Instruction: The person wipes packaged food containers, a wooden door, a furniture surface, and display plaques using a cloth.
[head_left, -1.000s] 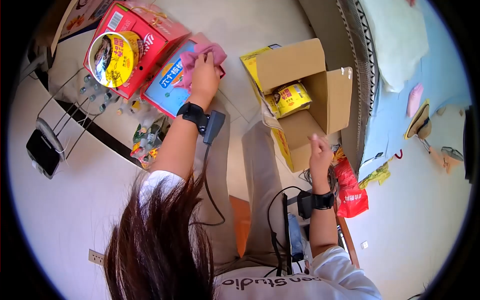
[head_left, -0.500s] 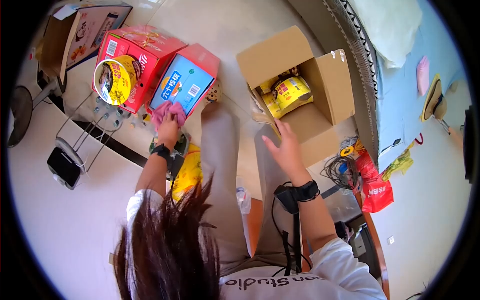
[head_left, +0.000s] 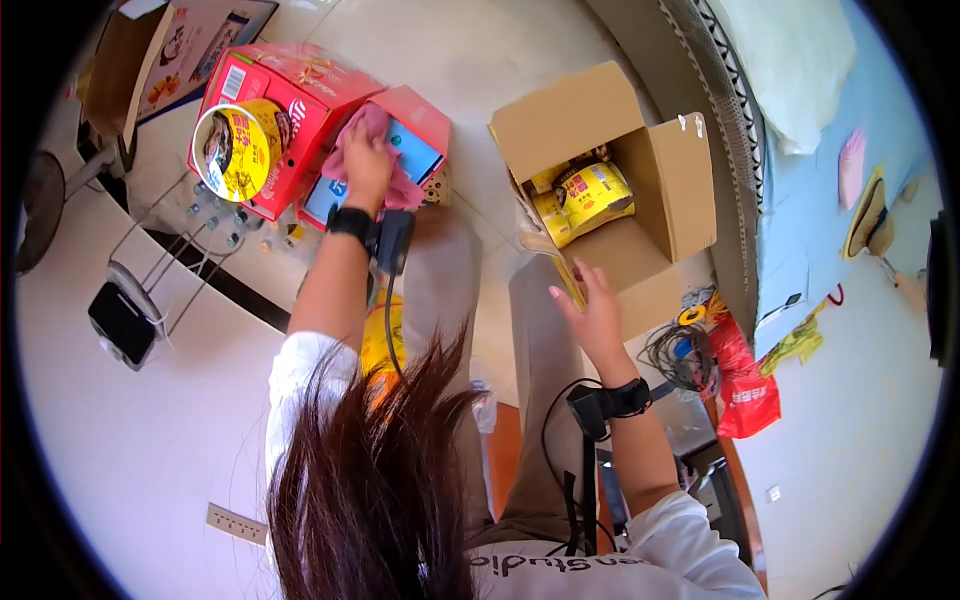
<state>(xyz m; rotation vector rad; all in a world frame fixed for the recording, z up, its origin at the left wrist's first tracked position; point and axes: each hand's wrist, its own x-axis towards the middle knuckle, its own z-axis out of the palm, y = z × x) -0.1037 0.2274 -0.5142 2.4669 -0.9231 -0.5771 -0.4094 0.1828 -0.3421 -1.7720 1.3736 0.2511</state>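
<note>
My left hand (head_left: 366, 170) grips a crumpled pink cloth (head_left: 402, 188) and presses it on the blue top face of a red drink carton (head_left: 416, 152). Part of that blue face is covered by the cloth and hand. My right hand (head_left: 598, 318), thumb and fingers apart, is at the near flap of an open cardboard box (head_left: 685, 185); whether the fingertips touch the flap edge I cannot tell. Inside the box lie yellow instant noodle tubs (head_left: 592, 202), one on its side. Another yellow noodle tub (head_left: 242, 150) rests on a larger red gift box (head_left: 325, 95).
Small bottles (head_left: 210, 215) and a wire-legged stand (head_left: 185, 262) are on the left. To the right of the box lie coiled cables (head_left: 675, 355) and a red plastic bag (head_left: 748, 395). A bed with a blue sheet (head_left: 800, 230) borders the right side.
My left hand has moved the pink cloth up and across the blue face, from its near edge to its middle. The right hand stays by the cardboard flap. The view has shifted slightly.
</note>
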